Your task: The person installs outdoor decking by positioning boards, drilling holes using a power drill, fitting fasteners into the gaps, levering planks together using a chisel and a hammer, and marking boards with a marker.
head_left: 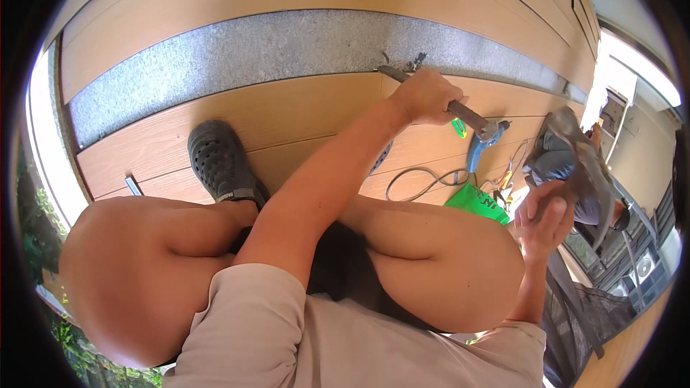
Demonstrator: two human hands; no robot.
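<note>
My left hand is closed around a worn metal chisel that lies slanted. Its thin end rests by the edge between a wood-coloured plank and a grey speckled strip; its blunt, battered end sticks out to the right of the fist. Raised at the right, my right hand is curled around the handle of what looks like a claw hammer. Motion blurs the hammer, and its grip is partly hidden by the fingers. The hammer is apart from the chisel.
A blue corded power tool lies beyond my right knee, its cable looped on the planks. Beside it are a green bag and a small green item. Another person is low down at the right. My dark clog stands on the planks.
</note>
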